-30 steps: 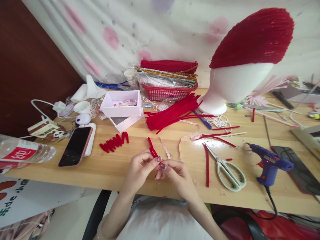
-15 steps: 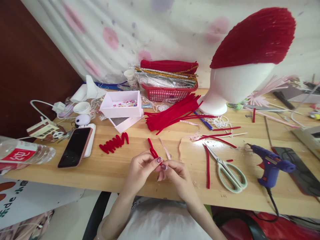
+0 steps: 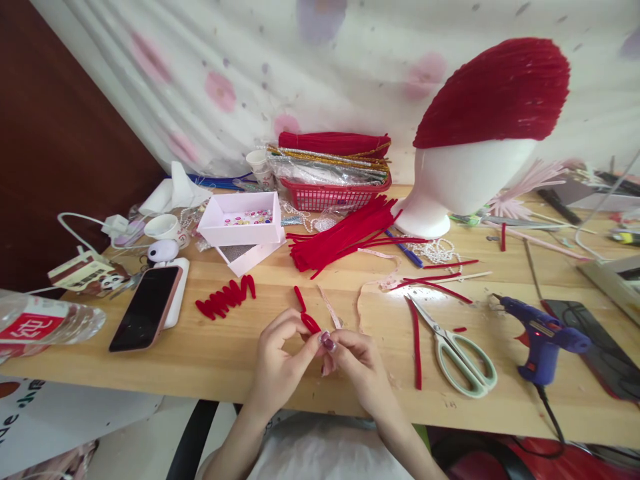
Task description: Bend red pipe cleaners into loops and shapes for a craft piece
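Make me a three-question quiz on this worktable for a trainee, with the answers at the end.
1. Multiple choice: what does the left hand hold?
a) a phone
b) a red fuzzy strip
c) a blue pen

2. True or false: the scissors lie between the right hand and the glue gun.

3. Fill in the colour: the white mannequin head bears a ___ cap.

Key: 1. b; 2. true; 3. red
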A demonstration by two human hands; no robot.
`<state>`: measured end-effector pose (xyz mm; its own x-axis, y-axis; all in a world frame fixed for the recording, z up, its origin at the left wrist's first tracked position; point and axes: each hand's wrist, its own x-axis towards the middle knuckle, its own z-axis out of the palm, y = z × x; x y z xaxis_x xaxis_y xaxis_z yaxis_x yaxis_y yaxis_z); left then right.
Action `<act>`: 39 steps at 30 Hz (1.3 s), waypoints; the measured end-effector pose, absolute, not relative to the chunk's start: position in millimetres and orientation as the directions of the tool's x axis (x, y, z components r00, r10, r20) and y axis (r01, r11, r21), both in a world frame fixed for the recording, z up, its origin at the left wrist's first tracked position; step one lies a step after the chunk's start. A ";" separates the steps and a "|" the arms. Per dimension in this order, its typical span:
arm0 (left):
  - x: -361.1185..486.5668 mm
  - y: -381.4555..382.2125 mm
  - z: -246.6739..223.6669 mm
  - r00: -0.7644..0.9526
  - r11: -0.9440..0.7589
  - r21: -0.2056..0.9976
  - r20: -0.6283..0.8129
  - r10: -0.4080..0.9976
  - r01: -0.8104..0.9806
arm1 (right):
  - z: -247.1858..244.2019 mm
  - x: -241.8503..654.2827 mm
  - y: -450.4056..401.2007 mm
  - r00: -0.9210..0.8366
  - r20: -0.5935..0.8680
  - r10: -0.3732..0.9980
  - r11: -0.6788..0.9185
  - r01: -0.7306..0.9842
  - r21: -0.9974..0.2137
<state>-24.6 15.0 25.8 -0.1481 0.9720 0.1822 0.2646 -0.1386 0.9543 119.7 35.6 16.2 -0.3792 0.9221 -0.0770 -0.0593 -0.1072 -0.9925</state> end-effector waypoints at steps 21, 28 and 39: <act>-23.9 11.3 19.3 -0.123 -0.402 0.802 0.499 0.858 0.442 | 11.8 116.4 23.4 -0.223 0.371 0.901 0.428 0.329 -0.842; -26.9 8.0 13.5 -0.098 -0.405 0.805 0.489 0.867 0.433 | 2.5 118.4 25.0 -0.177 0.500 0.848 0.528 0.373 -0.763; -30.9 7.5 8.7 0.181 -0.558 0.473 0.631 0.755 0.682 | 7.1 121.6 23.7 -0.088 0.480 0.873 0.469 0.423 -0.775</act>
